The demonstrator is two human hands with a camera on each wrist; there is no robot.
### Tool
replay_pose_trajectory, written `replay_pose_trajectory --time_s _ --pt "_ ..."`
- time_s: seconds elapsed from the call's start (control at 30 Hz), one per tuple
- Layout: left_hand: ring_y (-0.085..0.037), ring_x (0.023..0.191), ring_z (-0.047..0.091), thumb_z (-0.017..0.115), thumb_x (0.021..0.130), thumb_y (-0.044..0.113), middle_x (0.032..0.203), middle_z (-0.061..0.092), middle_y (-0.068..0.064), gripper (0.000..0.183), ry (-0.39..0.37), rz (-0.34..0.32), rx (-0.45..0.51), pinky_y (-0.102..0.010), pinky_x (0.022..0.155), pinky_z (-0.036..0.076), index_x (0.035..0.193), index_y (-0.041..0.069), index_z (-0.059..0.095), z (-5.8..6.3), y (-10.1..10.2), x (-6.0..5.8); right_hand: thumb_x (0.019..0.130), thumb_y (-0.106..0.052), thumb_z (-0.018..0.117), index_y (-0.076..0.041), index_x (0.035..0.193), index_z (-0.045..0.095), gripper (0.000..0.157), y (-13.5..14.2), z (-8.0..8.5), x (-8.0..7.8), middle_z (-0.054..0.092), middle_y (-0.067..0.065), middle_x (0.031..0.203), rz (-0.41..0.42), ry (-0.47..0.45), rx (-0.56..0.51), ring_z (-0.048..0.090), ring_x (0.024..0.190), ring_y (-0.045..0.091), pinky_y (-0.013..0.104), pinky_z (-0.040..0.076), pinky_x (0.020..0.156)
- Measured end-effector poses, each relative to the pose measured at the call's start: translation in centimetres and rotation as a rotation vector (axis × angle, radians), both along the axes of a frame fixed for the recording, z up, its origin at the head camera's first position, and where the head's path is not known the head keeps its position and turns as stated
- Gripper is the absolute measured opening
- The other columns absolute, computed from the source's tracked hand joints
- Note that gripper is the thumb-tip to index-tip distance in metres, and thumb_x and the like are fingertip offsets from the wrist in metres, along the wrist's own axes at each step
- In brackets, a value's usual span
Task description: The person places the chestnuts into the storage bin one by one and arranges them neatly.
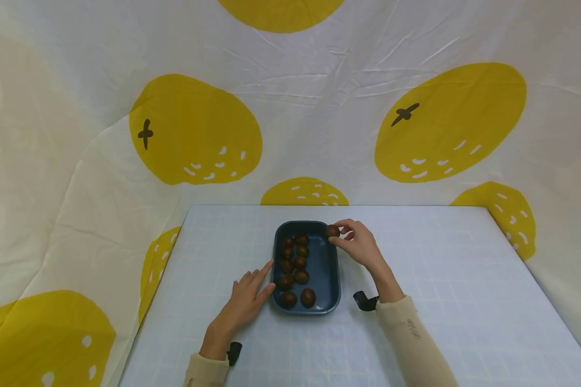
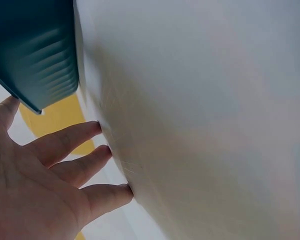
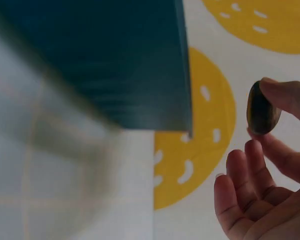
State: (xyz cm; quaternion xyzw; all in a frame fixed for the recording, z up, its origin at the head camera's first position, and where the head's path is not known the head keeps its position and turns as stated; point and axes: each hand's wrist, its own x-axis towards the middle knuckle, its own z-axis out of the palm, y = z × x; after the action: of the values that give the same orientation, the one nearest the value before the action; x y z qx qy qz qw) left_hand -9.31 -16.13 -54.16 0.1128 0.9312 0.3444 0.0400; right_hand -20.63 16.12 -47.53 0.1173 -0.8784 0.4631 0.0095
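A dark blue tray (image 1: pixel 324 269) holds two columns of dark brown, egg-shaped things (image 1: pixel 308 298) along its left and middle; its right strip is bare. Between thumb and fingertips, my right hand (image 1: pixel 359 243) pinches a dark brown egg-shaped thing (image 1: pixel 332 231) by the tray's far right corner. In the right wrist view, that thing (image 3: pixel 260 110) is up beyond the tray wall (image 3: pixel 140 85). My left hand (image 1: pixel 246 301) lies with spread fingers at the tray's left side, index finger and thumb at the rim. Its other fingertips (image 2: pixel 122 192) rest on the table in the left wrist view.
The tray stands on a table with a pale checked cover (image 1: pixel 440 269). Behind and beside it hangs a white cloth (image 1: pixel 319 129) printed with big yellow fruit. Black wrist mounts (image 1: pixel 365 301) stick out near both sleeves.
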Motion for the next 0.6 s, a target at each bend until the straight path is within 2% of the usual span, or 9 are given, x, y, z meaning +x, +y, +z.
replay_pose_trajectory --time_s 0.13,0.27,0.4,0.6 --pt "-0.049 0.142 0.028 0.045 0.105 0.051 0.152 0.041 -0.022 0.059 0.006 -0.003 -0.003 -0.078 0.105 0.009 0.159 0.037 0.026 -0.1 0.1 -0.1 0.087 -0.028 0.080 -0.009 0.121 0.069 0.040 -1.7 1.4 -0.1 0.062 0.012 0.108 -0.014 -0.022 -0.058 0.061 0.089 0.028 0.040 0.052 0.072" --pt "-0.050 0.142 0.028 0.045 0.105 0.052 0.152 0.041 -0.023 0.059 0.003 -0.002 0.003 -0.078 0.105 0.009 0.159 0.037 0.026 -0.1 0.0 0.0 0.087 -0.028 0.080 -0.009 0.121 0.068 0.040 -3.3 2.2 -0.3 0.061 0.012 0.107 -0.037 -0.029 -0.095 0.060 0.090 0.029 0.043 0.051 0.075" --pt "-0.050 0.141 0.029 0.044 0.105 0.052 0.152 0.041 -0.023 0.059 0.008 0.000 -0.002 -0.078 0.104 0.009 0.159 0.038 0.026 -0.1 0.0 0.0 0.087 -0.027 0.080 -0.006 0.121 0.068 0.041 -4.6 1.9 -0.7 0.061 0.013 0.102 -0.063 -0.002 -0.094 0.060 0.090 0.029 0.044 0.051 0.076" --pt "-0.049 0.142 0.028 0.044 0.104 0.053 0.152 0.041 -0.022 0.060 0.007 -0.001 0.001 -0.078 0.105 0.009 0.159 0.039 0.025 -0.1 0.1 0.0 0.085 -0.024 0.082 -0.002 0.114 0.069 0.039 -6.3 0.6 -1.2 0.059 0.015 0.094 -0.133 0.058 -0.053 0.054 0.087 0.031 0.044 0.047 0.076"
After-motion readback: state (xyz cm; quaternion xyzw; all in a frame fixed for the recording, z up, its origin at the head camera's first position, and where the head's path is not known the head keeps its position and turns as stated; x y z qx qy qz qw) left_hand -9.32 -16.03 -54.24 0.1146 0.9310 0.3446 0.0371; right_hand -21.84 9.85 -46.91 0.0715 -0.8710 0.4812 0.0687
